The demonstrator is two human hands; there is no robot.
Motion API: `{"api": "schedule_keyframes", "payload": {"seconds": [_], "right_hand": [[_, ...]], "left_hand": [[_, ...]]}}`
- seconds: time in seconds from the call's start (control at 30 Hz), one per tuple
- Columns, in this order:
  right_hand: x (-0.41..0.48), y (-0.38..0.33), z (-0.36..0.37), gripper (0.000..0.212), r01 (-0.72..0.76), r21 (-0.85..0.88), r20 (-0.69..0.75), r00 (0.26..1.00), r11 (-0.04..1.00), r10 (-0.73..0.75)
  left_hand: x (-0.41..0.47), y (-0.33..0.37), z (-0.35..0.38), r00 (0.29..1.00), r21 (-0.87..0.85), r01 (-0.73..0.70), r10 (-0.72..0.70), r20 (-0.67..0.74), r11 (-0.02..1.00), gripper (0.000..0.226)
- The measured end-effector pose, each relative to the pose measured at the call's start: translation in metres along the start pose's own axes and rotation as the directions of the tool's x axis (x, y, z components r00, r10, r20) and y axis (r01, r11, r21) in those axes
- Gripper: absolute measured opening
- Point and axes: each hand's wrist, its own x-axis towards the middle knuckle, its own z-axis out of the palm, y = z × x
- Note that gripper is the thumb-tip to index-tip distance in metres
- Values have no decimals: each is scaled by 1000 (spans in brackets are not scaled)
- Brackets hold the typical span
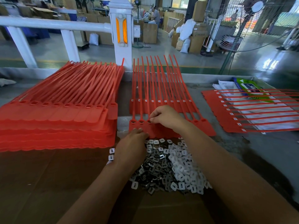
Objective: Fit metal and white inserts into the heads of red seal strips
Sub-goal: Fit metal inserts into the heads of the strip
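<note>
Front sheet of joined red plastic seal strips (206, 126): lies flat on the grey table (242, 152) at the middle, heads toward 6 o'clock, tails running off toward 12.

Right hand (163, 117): curls over that sheet's row of heads, thumb and forefinger pinching a small insert (150, 119) at the socket of the third head counted from 9 o'clock; too small to tell metal from white.

Left hand (131, 143): lies palm down at 7 o'clock of the right, bent fingertips (139, 130) pressing the sheet's flat tags; cannot tell whether anything sits under them.

Loose heap of dark metal clips (152, 173) and white square plastic inserts (182, 172): spreads over brown cardboard (48, 183) at 6 o'clock of the sheet, touching its near edge, partly under the left wrist.

Second red sheet (137, 110): lies beneath the front one toward 12, white showing in its heads.

Tall stack of red strip sheets (56, 123): sits at 9 o'clock, sockets open.

Third red sheet (215, 110): lies at 3 o'clock, tails pointing toward 3, white in its heads, over papers and a green-and-blue packet (249, 88).
</note>
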Motion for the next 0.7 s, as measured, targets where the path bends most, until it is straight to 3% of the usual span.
{"api": "schedule_keyframes", "payload": {"seconds": [0.23, 0.5, 0.7], "right_hand": [[-32, 3, -13, 2, 111, -118, 2, 994, 987, -112], [-70, 2, -17, 9, 221, -165, 216, 959, 961, -183], [-77, 1, -9, 19, 278, -264, 276, 939, 924, -204]], "left_hand": [[1, -1, 1, 1000, 2, -3, 3, -12, 1000, 46], [2, -2, 4, 1000, 22, -5, 6, -21, 1000, 41], [3, -4, 4, 1000, 19, -16, 16, 5, 1000, 47]]}}
